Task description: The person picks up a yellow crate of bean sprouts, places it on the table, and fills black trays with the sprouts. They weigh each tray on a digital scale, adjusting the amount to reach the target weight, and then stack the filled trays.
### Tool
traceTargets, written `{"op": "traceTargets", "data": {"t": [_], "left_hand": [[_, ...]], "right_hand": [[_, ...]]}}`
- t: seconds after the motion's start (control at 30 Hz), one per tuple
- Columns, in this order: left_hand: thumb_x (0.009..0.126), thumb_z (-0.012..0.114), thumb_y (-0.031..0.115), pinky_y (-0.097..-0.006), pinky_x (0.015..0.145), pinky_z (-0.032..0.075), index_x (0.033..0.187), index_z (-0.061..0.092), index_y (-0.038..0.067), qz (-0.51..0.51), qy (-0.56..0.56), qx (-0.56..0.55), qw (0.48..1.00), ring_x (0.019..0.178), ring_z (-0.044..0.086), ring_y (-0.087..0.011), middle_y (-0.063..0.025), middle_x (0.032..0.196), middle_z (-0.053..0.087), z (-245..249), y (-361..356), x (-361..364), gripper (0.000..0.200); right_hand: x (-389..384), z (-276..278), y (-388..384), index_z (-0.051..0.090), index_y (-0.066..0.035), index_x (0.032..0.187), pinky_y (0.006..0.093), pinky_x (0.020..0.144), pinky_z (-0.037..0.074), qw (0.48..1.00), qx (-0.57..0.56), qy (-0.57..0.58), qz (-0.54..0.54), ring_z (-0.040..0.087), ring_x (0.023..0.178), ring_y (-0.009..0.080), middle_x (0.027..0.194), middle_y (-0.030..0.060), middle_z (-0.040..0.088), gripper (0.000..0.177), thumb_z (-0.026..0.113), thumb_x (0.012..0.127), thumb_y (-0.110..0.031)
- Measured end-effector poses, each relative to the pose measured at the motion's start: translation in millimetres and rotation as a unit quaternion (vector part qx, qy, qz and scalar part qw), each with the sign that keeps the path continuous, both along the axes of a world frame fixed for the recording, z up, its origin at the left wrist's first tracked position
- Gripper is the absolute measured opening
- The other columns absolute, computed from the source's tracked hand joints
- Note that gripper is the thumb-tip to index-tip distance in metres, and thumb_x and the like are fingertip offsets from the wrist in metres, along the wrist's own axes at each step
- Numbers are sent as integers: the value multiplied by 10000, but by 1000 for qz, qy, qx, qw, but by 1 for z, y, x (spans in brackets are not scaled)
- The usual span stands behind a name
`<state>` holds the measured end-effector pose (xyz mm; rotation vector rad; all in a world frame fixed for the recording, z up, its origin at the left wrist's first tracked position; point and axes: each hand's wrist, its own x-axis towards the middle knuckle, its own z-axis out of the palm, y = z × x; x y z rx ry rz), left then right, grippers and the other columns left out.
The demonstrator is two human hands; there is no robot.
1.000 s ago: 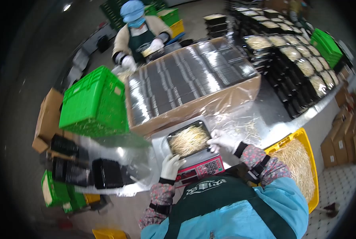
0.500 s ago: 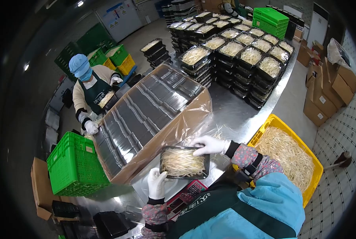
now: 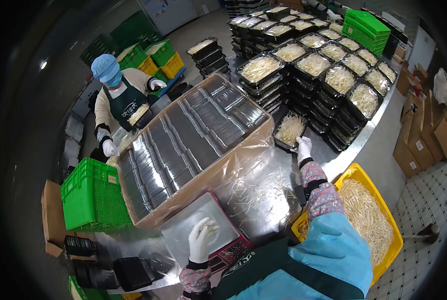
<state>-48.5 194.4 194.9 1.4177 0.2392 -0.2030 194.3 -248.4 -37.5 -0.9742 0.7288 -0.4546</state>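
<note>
My gloved right hand (image 3: 303, 148) grips the near right edge of a black tray of bean sprouts (image 3: 290, 129), fingers closed on its rim. This tray is at the metal table, just in front of the stacked filled trays (image 3: 313, 65). Over the plate of a red digital scale (image 3: 171, 222) is my gloved left hand (image 3: 201, 241), holding nothing, its fingers loosely bent and apart. Loose sprouts (image 3: 266, 197) are scattered on the metal between the scale and the tray.
A carton of nested black trays (image 3: 193, 185) stands ahead. Right of me is a yellow crate (image 3: 397, 245) of sprouts. A co-worker (image 3: 118, 100) handles a tray across the table. A green crate (image 3: 91, 195) and loose black trays (image 3: 133, 274) are at left.
The sprout tray has moved from above the scale, between both hands, to the right beside the stacks, in my right hand. My left hand has let go of it, uncovering the scale plate.
</note>
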Motion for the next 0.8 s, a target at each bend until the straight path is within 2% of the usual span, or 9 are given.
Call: {"op": "traceTargets", "data": {"t": [0.1, 0.17, 0.33, 0.43, 0.5, 0.57, 0.63, 0.73, 0.8], "left_hand": [[997, 469, 70, -367, 880, 544, 1289, 508, -39, 37, -15, 16, 999, 989, 660, -266, -170, 1139, 626, -1, 17, -14, 314], [997, 475, 77, -368, 869, 548, 1270, 525, -36, 87, -10, 39, 995, 983, 662, -267, -164, 1134, 629, -2, 31, -26, 300], [989, 495, 124, -385, 862, 540, 1261, 544, -24, 196, -11, 53, 979, 953, 656, -271, -156, 1116, 626, -8, 61, -53, 314], [984, 512, 155, -401, 860, 536, 1266, 545, -18, 241, -3, 48, 969, 941, 655, -286, -166, 1112, 620, -15, 74, -73, 333], [982, 520, 161, -405, 857, 536, 1267, 547, -16, 260, 2, 38, 965, 936, 661, -291, -179, 1117, 623, -23, 83, -83, 336], [983, 520, 166, -409, 855, 534, 1269, 547, -12, 257, -7, 47, 965, 934, 660, -292, -178, 1117, 624, -20, 87, -88, 337], [985, 517, 167, -409, 852, 534, 1269, 547, -10, 260, -10, 54, 964, 933, 660, -293, -178, 1119, 624, -18, 87, -93, 336], [990, 510, 163, -399, 846, 538, 1267, 548, -8, 266, -1, 67, 962, 932, 662, -288, -177, 1122, 624, -19, 91, -102, 328], [995, 503, 159, -385, 841, 541, 1264, 548, -8, 271, 15, 75, 960, 932, 663, -279, -175, 1124, 624, -21, 94, -112, 321]], "right_hand": [[30, 2, -9, 551, -40, 971, 343, 455, 532, 995, -72, 55, -40, 571, 668, 150, 840, 57, 612, 228, 714, 846, -140], [57, -25, -23, 565, -58, 888, 322, 492, 491, 973, -210, 47, -88, 561, 666, 146, 802, 41, 612, 171, 718, 838, -119], [29, 2, 0, 509, -64, 952, 282, 382, 441, 980, -148, 19, -135, 527, 577, 119, 739, 28, 549, 197, 681, 871, -115], [15, -22, 0, 494, -69, 966, 272, 378, 443, 967, -176, 6, -182, 504, 559, 102, 728, 14, 538, 202, 672, 874, -95], [27, -30, 1, 515, -60, 913, 270, 648, 456, 959, -209, 53, -185, 511, 654, 120, 762, 17, 550, 157, 663, 862, -71], [46, -14, 14, 521, -57, 903, 307, 728, 455, 941, -241, 64, -230, 520, 710, 155, 779, 30, 553, 140, 652, 856, -74], [63, -16, 29, 529, -52, 904, 354, 758, 474, 952, -205, 61, -220, 568, 747, 210, 807, 77, 581, 116, 625, 845, -77], [84, -15, 43, 518, -51, 896, 388, 803, 480, 922, -336, 148, -122, 596, 779, 317, 811, 143, 607, 161, 636, 818, -127], [95, -8, 39, 513, -50, 866, 388, 788, 479, 928, -323, 137, -126, 586, 753, 329, 776, 151, 595, 155, 636, 797, -115]]}}
